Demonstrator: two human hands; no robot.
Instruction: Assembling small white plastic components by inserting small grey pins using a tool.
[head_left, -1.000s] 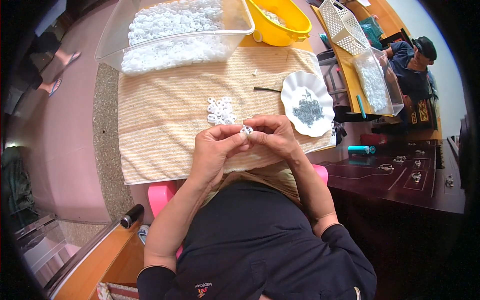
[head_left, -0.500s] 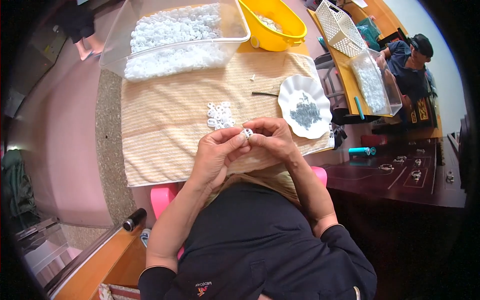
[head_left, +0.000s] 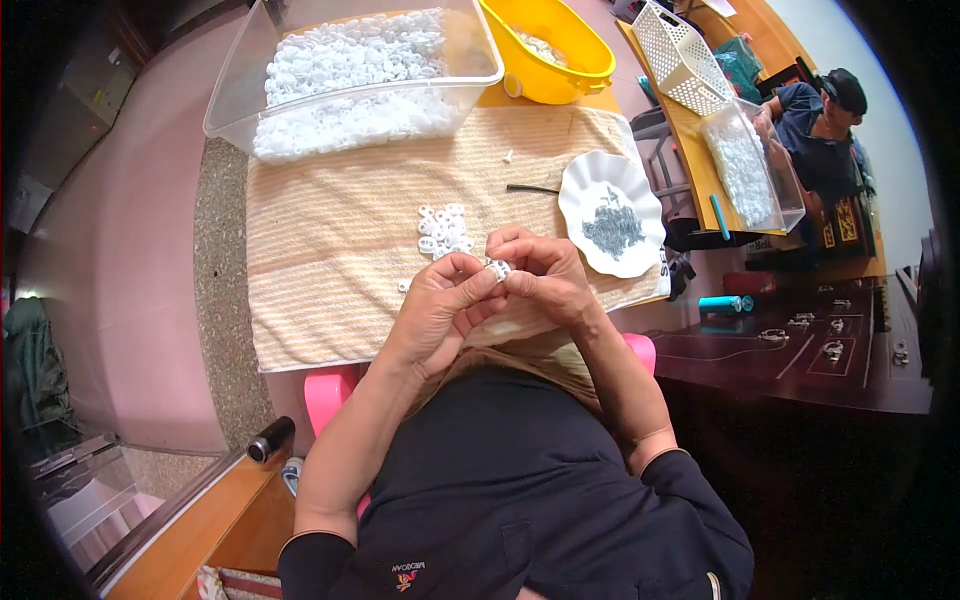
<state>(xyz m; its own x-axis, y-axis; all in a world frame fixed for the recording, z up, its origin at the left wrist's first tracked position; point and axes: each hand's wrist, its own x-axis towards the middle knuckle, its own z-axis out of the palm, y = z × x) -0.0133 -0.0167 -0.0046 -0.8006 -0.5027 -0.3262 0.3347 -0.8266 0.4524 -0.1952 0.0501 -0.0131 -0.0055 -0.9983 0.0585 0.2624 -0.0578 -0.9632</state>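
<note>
Between the fingertips of both hands is a small white plastic piece with dark holes (head_left: 498, 268). My left hand (head_left: 438, 305) pinches it from the left, thumb on top. My right hand (head_left: 552, 282) grips it from the right with thumb and forefinger. The fingers cover most of the piece. Just beyond my left hand lies a small heap of similar white pieces (head_left: 446, 230), and one loose white piece (head_left: 403, 286) rests beside that hand. Past my right hand stands a white scalloped plate (head_left: 597, 168) with many small grey metal pins (head_left: 613, 230) on it.
A striped towel (head_left: 320, 260) covers the table. A clear bin (head_left: 345, 108) of white pieces and a yellow tub (head_left: 560, 80) stand at the back. A thin black stick (head_left: 532, 188) lies beside the plate. At right, a person (head_left: 815, 130) sits by another clear bin (head_left: 785, 205).
Both hands shift slightly right, still holding the white piece. The loose piece by my left hand now shows. The person at the far upper left has left the view.
</note>
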